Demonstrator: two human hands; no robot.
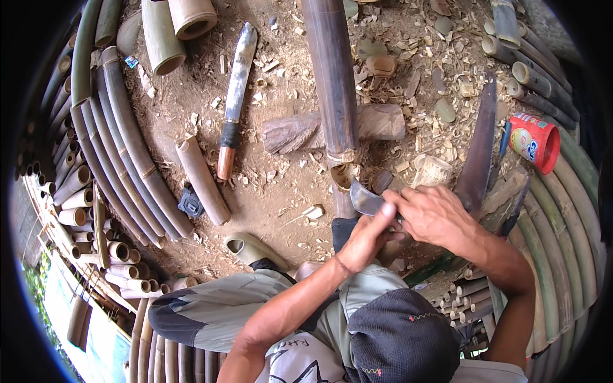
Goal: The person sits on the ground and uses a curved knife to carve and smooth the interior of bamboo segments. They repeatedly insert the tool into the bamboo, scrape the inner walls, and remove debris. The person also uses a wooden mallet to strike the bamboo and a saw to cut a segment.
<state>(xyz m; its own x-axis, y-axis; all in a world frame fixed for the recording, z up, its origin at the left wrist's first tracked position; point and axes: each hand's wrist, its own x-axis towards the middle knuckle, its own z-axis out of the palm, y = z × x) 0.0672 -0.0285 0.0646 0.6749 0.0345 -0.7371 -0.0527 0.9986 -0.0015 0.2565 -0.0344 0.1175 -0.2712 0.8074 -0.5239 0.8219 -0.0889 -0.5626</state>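
Note:
A knife with a short curved blade point(366, 198) is in my hands, its handle mostly hidden by my fingers. My right hand point(431, 216) is closed around the handle. My left hand point(372, 234) is closed at the base of the blade, thumb pressed along it. The blade lies right by the open, pale-cut end of a dark bamboo pole point(332, 76); I cannot tell whether it touches the rim. The pole rests across a rough wooden log point(287, 133) on the ground, its open end toward me.
Left of the pole lie a machete point(235, 96) and a short bamboo piece point(203, 182). To the right are a saw point(482, 150) and a red tub point(544, 145) on its side. Bamboo poles point(121, 121) are stacked on both sides. Wood chips litter the dirt floor.

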